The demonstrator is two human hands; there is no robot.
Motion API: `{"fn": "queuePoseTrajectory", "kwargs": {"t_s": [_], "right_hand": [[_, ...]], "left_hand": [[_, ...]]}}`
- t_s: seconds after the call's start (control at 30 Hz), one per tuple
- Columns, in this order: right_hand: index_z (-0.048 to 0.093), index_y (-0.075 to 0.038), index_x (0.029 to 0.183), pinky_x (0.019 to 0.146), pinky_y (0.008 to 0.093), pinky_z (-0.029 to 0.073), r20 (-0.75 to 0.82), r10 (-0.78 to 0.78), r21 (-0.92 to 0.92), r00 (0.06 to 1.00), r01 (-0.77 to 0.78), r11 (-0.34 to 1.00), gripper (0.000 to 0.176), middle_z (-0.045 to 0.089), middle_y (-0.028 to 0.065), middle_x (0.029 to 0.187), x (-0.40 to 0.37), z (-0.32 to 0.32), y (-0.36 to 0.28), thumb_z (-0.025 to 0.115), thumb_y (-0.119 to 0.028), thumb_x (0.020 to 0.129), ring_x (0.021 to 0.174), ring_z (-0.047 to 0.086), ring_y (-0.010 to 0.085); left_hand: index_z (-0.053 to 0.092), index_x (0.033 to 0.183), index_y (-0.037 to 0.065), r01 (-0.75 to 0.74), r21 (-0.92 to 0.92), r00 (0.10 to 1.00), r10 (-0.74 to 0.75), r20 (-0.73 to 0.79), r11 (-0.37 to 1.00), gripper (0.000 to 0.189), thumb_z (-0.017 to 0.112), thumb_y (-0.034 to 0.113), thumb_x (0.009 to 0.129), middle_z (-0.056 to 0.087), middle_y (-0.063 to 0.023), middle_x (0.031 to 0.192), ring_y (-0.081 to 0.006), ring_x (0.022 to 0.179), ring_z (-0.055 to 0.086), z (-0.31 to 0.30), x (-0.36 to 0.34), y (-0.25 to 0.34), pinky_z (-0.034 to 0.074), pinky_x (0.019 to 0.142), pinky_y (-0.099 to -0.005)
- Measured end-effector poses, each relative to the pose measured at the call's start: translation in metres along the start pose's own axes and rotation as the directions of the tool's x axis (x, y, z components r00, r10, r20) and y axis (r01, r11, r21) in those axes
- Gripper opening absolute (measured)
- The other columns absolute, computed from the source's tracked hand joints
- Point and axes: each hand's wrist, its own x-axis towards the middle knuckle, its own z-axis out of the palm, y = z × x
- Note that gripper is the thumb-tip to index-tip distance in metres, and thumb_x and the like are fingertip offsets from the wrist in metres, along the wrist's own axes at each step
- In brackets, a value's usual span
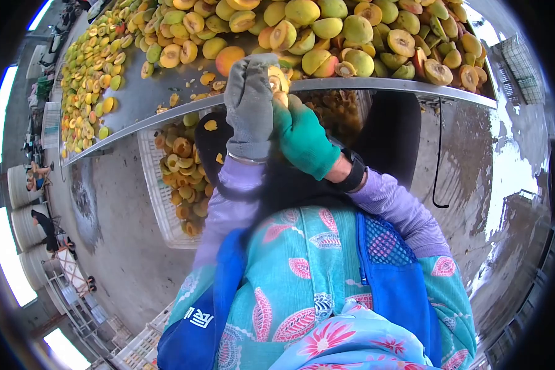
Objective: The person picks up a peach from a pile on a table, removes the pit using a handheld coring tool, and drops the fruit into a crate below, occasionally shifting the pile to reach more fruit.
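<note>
My left hand (pixel 250 111), in a grey glove, is closed on a halved yellow peach (pixel 278 80) just over the near edge of the metal table. My right hand (pixel 307 140), in a green glove, is closed with its fingertips against the lower part of that peach. Whatever tool the right fingers may grip is hidden. Beyond both hands lies a heap of green, yellow and reddish peaches (pixel 357 29), many cut in half. A whole orange-red peach (pixel 229 60) rests right beside the grey glove.
The metal table (pixel 143 83) has a raised rim along my side. More peach halves (pixel 92 80) spread over its left end. Below stands a white crate (pixel 157 203) of peach pieces (pixel 185 179); brown scraps (pixel 333 111) lie under the rim. Other people (pixel 46 228) are far left.
</note>
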Motion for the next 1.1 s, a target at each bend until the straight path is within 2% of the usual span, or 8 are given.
{"fn": "queuePoseTrajectory", "kwargs": {"t_s": [0.27, 0.37, 0.5, 0.8, 0.87, 1.0, 1.03, 1.1], "right_hand": [[0.053, -0.005, 0.087, 0.042, 0.0281, 0.040, 0.268, 0.285, 0.418, 0.920, -0.378, 0.826, 0.040, 0.049, 0.0030, 0.064, -0.006, -0.014, -0.029, 0.046, -0.043, 0.097, 0.048, 0.048, 0.0115], [0.054, -0.005, 0.086, 0.040, 0.0265, 0.038, 0.594, 0.405, 0.618, 0.695, -0.717, 0.324, 0.042, 0.049, 0.0039, 0.060, -0.005, -0.020, -0.044, 0.045, -0.044, 0.097, 0.043, 0.045, 0.0122], [0.052, -0.006, 0.082, 0.037, 0.0293, 0.036, 0.347, 0.399, 0.413, 0.849, -0.520, 0.747, 0.041, 0.049, 0.0046, 0.056, -0.006, -0.019, -0.046, 0.045, -0.044, 0.097, 0.039, 0.044, 0.0148], [0.052, -0.009, 0.081, 0.038, 0.0310, 0.037, 0.475, 0.422, 0.474, 0.772, -0.628, 0.617, 0.044, 0.049, 0.0021, 0.057, 0.002, -0.017, -0.045, 0.040, -0.048, 0.097, 0.040, 0.043, 0.0144], [0.052, -0.010, 0.080, 0.041, 0.0262, 0.036, 0.639, 0.280, 0.645, 0.716, -0.697, 0.313, 0.044, 0.046, -0.0033, 0.058, 0.004, -0.020, -0.050, 0.039, -0.048, 0.098, 0.042, 0.042, 0.0103], [0.050, -0.014, 0.083, 0.045, 0.0236, 0.033, 0.759, -0.114, 0.637, 0.641, -0.767, -0.070, 0.041, 0.038, -0.0094, 0.058, 0.011, -0.028, -0.041, 0.036, -0.049, 0.099, 0.043, 0.037, 0.0070], [0.049, -0.015, 0.082, 0.047, 0.0264, 0.037, 0.791, -0.224, 0.526, 0.570, -0.820, -0.227, 0.036, 0.042, -0.0061, 0.058, 0.011, -0.029, -0.033, 0.040, -0.047, 0.098, 0.047, 0.042, 0.0098], [0.049, -0.015, 0.085, 0.046, 0.0247, 0.034, 0.826, -0.238, 0.481, 0.510, -0.860, -0.171, 0.035, 0.040, -0.0090, 0.059, 0.003, -0.028, -0.032, 0.040, -0.047, 0.099, 0.046, 0.040, 0.0070]], "left_hand": [[0.064, 0.097, 0.000, 0.314, -0.062, 0.890, -0.271, 0.367, 0.947, 0.021, 0.052, 0.018, 0.096, 0.066, -0.0088, 0.086, -0.0148, 0.071, 0.062, -0.007, 0.014, 0.025, 0.052, 0.065, -0.0269], [0.065, 0.094, -0.003, 0.447, 0.127, 0.859, -0.465, 0.215, 0.885, 0.023, 0.057, 0.019, 0.093, 0.067, -0.0102, 0.079, -0.0154, 0.064, 0.063, -0.005, 0.020, 0.030, 0.053, 0.058, -0.0264], [0.065, 0.093, -0.004, 0.381, 0.181, 0.854, -0.420, 0.308, 0.907, 0.024, 0.058, 0.019, 0.093, 0.068, -0.0105, 0.077, -0.0145, 0.065, 0.062, -0.001, 0.027, 0.026, 0.053, 0.060, -0.0264], [0.065, 0.093, 0.000, 0.127, 0.361, 0.826, -0.300, 0.477, 0.924, 0.022, 0.054, 0.019, 0.092, 0.068, -0.0102, 0.079, -0.0166, 0.069, 0.065, 0.001, 0.044, 0.017, 0.053, 0.060, -0.0291], [0.065, 0.093, 0.000, -0.067, 0.495, 0.769, -0.271, 0.579, 0.867, 0.024, 0.051, 0.020, 0.093, 0.067, -0.0090, 0.078, -0.0156, 0.069, 0.065, -0.004, 0.053, 0.018, 0.052, 0.063, -0.0293], [0.063, 0.092, 0.000, 0.495, -0.155, 0.830, -0.412, 0.375, 0.855, 0.031, 0.045, 0.025, 0.096, 0.063, -0.0098, 0.072, -0.0179, 0.069, 0.062, 0.001, 0.026, 0.028, 0.051, 0.066, -0.0277], [0.062, 0.094, 0.000, 0.307, -0.057, 0.891, -0.266, 0.367, 0.950, 0.034, 0.048, 0.030, 0.095, 0.062, -0.0111, 0.076, -0.0198, 0.069, 0.061, -0.006, 0.024, 0.019, 0.050, 0.065, -0.0277], [0.061, 0.095, 0.000, 0.415, -0.248, 0.900, -0.355, 0.253, 0.875, 0.036, 0.050, 0.034, 0.094, 0.062, -0.0113, 0.078, -0.0207, 0.071, 0.061, -0.012, 0.009, 0.029, 0.050, 0.065, -0.0286]]}}
